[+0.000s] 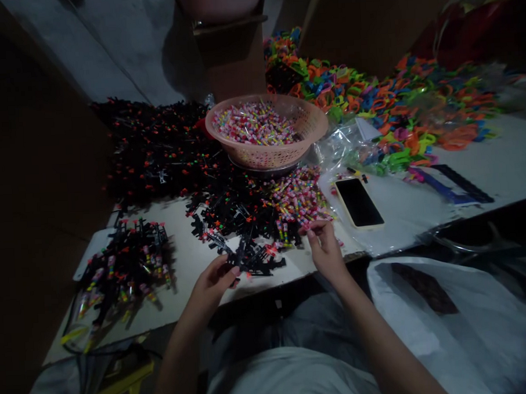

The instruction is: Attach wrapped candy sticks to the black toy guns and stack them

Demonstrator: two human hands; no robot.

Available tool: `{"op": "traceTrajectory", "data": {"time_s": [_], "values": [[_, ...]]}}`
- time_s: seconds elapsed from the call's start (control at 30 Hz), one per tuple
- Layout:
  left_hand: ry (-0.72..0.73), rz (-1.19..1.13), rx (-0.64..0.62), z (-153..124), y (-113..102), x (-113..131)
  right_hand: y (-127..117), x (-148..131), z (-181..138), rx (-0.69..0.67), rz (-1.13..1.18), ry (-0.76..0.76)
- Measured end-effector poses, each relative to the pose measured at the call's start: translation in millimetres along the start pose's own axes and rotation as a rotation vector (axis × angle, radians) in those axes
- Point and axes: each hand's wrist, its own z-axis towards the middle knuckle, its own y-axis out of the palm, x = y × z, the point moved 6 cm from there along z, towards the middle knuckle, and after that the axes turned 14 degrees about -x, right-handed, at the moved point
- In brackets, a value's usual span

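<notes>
My left hand (216,280) is closed at the front of the table, thumb and fingers pinching a black plastic toy gun (234,261). Beside it lie more black toy guns with orange tips (259,260). My right hand (324,249) is pinched at the near edge of a heap of small candy-filled tubes (300,195), in pink, white and yellow. A pinkish tube (306,226) shows at its fingertips, partly hidden. Between and behind my hands spreads a pile of black toy guns (232,201).
A pink basket (265,156) full of small tubes stands behind. At left lies a group of guns with tubes attached (130,261); a large black heap (156,149) rises beyond. A phone (359,202) rests on clear plastic at right, before colourful plastic pieces (381,102).
</notes>
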Motion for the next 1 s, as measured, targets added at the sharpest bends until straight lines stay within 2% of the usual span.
{"op": "traceTrajectory", "data": {"time_s": [0.07,0.17,0.23,0.33,0.4,0.47,0.57,0.63,0.73,1.0], "values": [[-0.023,-0.002,-0.056,-4,12,4,16,-22,-8,-0.127,0.072,0.004],[-0.066,-0.101,-0.191,-9,30,4,40,-58,-20,-0.374,-0.029,-0.067],[-0.091,-0.236,-0.273,-11,38,0,49,-72,-26,-0.488,-0.107,-0.154],[-0.11,-0.409,-0.391,-11,47,-11,51,-73,-27,-0.501,-0.128,-0.216],[-0.067,-0.487,-0.461,-10,52,-18,49,-63,-25,-0.451,-0.094,-0.145],[0.014,-0.503,-0.436,-7,54,-24,51,-51,-27,-0.412,-0.031,0.009],[0.076,-0.439,-0.269,-5,56,-31,64,-46,-38,-0.446,0.113,0.156],[0.057,-0.45,-0.155,-5,58,-33,74,-51,-46,-0.487,0.214,0.135],[0.04,-0.558,-0.016,-6,58,-32,75,-55,-53,-0.44,0.267,0.111],[0.044,-0.577,0.049,-9,51,-31,67,-59,-55,-0.404,0.008,0.086]]}}
